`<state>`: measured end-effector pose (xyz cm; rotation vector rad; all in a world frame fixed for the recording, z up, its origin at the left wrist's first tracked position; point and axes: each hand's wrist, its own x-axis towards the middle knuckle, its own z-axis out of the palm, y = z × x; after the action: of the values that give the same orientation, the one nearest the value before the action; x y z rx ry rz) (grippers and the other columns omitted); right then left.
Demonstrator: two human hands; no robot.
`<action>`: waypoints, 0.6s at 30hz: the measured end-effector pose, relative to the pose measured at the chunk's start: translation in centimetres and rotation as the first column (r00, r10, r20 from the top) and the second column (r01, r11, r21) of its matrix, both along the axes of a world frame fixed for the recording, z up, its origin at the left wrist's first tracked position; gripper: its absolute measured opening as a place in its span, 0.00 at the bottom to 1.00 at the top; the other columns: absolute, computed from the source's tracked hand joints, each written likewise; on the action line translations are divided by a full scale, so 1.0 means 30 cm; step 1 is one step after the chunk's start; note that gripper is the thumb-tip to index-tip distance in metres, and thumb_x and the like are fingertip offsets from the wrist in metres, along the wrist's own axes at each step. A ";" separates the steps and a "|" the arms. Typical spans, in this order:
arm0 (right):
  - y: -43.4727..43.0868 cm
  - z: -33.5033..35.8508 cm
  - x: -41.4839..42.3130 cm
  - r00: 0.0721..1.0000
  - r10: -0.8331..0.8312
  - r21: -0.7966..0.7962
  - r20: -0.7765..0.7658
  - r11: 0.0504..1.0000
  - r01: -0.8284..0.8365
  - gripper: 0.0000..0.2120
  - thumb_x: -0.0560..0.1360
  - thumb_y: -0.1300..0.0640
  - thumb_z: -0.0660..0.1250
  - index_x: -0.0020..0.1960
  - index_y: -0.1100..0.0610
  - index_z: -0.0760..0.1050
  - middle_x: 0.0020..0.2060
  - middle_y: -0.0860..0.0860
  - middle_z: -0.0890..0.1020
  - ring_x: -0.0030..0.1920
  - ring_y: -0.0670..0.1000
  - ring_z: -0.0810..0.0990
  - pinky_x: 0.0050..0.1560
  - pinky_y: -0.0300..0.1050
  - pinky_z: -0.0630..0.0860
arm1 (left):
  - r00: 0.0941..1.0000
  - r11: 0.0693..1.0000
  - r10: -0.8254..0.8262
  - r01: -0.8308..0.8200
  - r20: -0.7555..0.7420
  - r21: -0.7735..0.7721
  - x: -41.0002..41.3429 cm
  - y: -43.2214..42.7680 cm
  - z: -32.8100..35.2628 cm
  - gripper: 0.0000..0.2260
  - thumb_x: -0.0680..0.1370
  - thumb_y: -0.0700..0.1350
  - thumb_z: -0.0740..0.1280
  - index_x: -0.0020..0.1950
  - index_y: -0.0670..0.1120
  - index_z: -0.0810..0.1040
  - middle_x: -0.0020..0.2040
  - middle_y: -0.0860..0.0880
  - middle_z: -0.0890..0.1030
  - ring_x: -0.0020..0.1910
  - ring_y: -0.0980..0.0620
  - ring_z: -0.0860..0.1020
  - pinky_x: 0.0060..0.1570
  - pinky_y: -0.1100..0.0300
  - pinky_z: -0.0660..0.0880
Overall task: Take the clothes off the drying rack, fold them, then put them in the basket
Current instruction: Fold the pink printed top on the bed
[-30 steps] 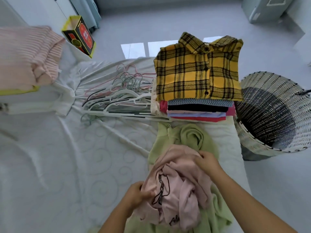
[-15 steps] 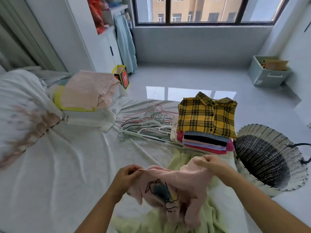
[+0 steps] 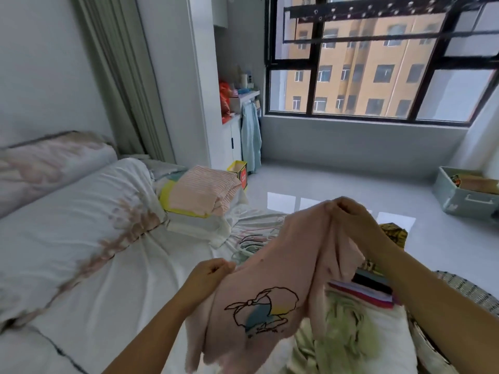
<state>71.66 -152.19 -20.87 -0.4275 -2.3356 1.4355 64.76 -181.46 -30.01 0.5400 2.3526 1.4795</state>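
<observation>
Pink top (image 3: 270, 279) held up above the bed (image 3: 108, 265), pinched at its upper edge by left hand (image 3: 208, 273) and, higher, right hand (image 3: 348, 211). Folded stack (image 3: 364, 291) done beside the basket (image 3: 464, 290); this top and green garment (image 3: 343, 327) still unfolded, basketing apparently yet to come. Raised higher and spread wider than half a second ago.

The bed (image 3: 108, 279) lies open left of the raised pink shirt (image 3: 270, 265), which hangs across the middle. Under it a green garment (image 3: 340, 327) covers the sheet. To the right, the stack of folded clothes (image 3: 370, 290) stands just beside the basket (image 3: 464, 287). Hangers (image 3: 251, 244) and a striped folded pile (image 3: 205, 190) crowd the far edge.
</observation>
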 end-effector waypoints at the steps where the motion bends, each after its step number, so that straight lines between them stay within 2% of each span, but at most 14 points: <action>1: -0.028 0.027 -0.013 1.000 0.010 0.015 -0.001 1.000 -0.010 0.09 0.80 0.56 0.58 0.44 0.55 0.74 0.40 0.48 0.75 0.42 0.48 0.72 0.40 0.41 0.66 | 1.000 1.000 -0.010 0.010 0.006 -0.005 -0.015 -0.024 0.018 0.22 0.66 0.64 0.67 0.36 0.44 0.80 0.33 0.49 0.78 0.35 0.58 0.73 0.39 0.62 0.67; 3: -0.087 0.069 -0.040 1.000 0.021 0.035 0.014 0.999 -0.021 0.09 0.80 0.56 0.56 0.47 0.56 0.73 0.42 0.49 0.74 0.42 0.47 0.71 0.39 0.40 0.66 | 0.998 0.998 -0.055 0.055 0.008 -0.040 -0.054 -0.072 0.045 0.21 0.63 0.63 0.71 0.40 0.45 0.83 0.31 0.49 0.77 0.32 0.59 0.72 0.35 0.66 0.66; 6: -0.188 0.123 -0.085 1.000 0.024 0.023 0.020 0.999 -0.024 0.09 0.80 0.55 0.55 0.51 0.56 0.74 0.46 0.48 0.75 0.44 0.45 0.72 0.40 0.40 0.67 | 0.990 0.988 -0.101 0.090 -0.093 -0.123 -0.135 -0.135 0.070 0.14 0.65 0.59 0.74 0.35 0.48 0.82 0.25 0.55 0.70 0.26 0.60 0.66 0.29 0.67 0.59; 8: -0.259 0.158 -0.122 0.999 0.032 0.002 0.014 0.999 -0.033 0.10 0.80 0.56 0.55 0.52 0.57 0.74 0.47 0.49 0.76 0.45 0.46 0.73 0.43 0.40 0.68 | 0.972 0.982 -0.097 0.058 -0.216 -0.180 -0.192 -0.181 0.086 0.16 0.66 0.64 0.70 0.30 0.52 0.77 0.24 0.57 0.71 0.26 0.59 0.68 0.30 0.67 0.60; 10: -0.326 0.186 -0.161 0.997 0.072 -0.004 0.034 0.997 -0.072 0.10 0.79 0.57 0.56 0.49 0.57 0.75 0.47 0.50 0.77 0.46 0.48 0.73 0.44 0.41 0.68 | 0.942 0.974 -0.103 0.031 -0.319 -0.223 -0.255 -0.243 0.098 0.21 0.62 0.72 0.58 0.28 0.55 0.72 0.25 0.57 0.72 0.30 0.61 0.71 0.31 0.67 0.63; 12: -0.381 0.212 -0.203 0.987 0.126 0.083 0.104 0.987 -0.135 0.08 0.78 0.55 0.60 0.47 0.57 0.76 0.47 0.49 0.78 0.48 0.48 0.75 0.45 0.41 0.69 | 0.910 0.969 -0.112 0.011 -0.400 -0.247 -0.325 -0.302 0.114 0.21 0.60 0.72 0.54 0.29 0.56 0.70 0.29 0.55 0.72 0.33 0.62 0.73 0.34 0.67 0.65; 15: -0.440 0.240 -0.253 0.962 0.105 0.281 0.253 0.943 -0.177 0.06 0.73 0.51 0.68 0.46 0.52 0.79 0.47 0.45 0.80 0.49 0.45 0.77 0.44 0.36 0.70 | 0.869 0.938 -0.210 0.050 -0.447 -0.343 -0.418 -0.372 0.159 0.19 0.60 0.72 0.58 0.29 0.57 0.68 0.34 0.55 0.70 0.31 0.59 0.70 0.32 0.68 0.64; 17: -0.466 0.246 -0.274 0.954 0.077 0.361 0.291 0.914 -0.184 0.02 0.72 0.54 0.69 0.43 0.50 0.80 0.44 0.42 0.80 0.47 0.42 0.77 0.43 0.33 0.69 | 0.829 0.888 -0.312 0.081 -0.465 -0.452 -0.476 -0.403 0.176 0.14 0.67 0.64 0.65 0.30 0.57 0.67 0.36 0.56 0.68 0.31 0.60 0.69 0.31 0.68 0.63; 18: -0.477 0.247 -0.280 0.955 0.060 0.399 0.291 0.900 -0.178 0.03 0.73 0.55 0.68 0.42 0.49 0.79 0.44 0.42 0.80 0.47 0.42 0.76 0.43 0.33 0.69 | 0.813 0.879 -0.332 0.082 -0.479 -0.471 -0.507 -0.415 0.183 0.10 0.69 0.58 0.65 0.32 0.58 0.68 0.37 0.57 0.67 0.32 0.60 0.68 0.31 0.68 0.64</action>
<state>63.26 -166.49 -13.47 -0.3796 -2.8461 0.9155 49.54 -193.92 -24.52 1.1855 2.8027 0.7092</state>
